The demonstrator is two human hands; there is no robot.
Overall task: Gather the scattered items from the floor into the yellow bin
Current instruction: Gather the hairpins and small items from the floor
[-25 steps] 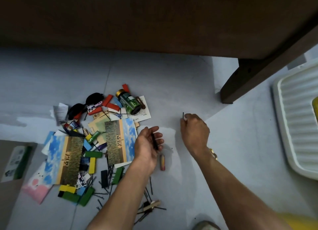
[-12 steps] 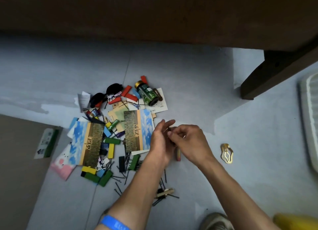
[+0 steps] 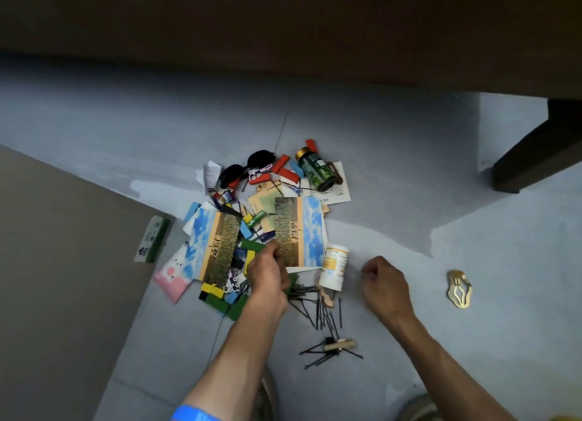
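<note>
Beside postcard, white bottle lengthwise.

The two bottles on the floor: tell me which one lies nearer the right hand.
The white bottle with the yellow label, just left of the right hand. The green bottle with the gold cap lies farther away.

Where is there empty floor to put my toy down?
Bare grey floor lies between the green bottle, the dark furniture leg and the gold hair clip. There is more between the right hand and that clip. It is crowded around the left hand: cards, blocks and hairpins.
</note>
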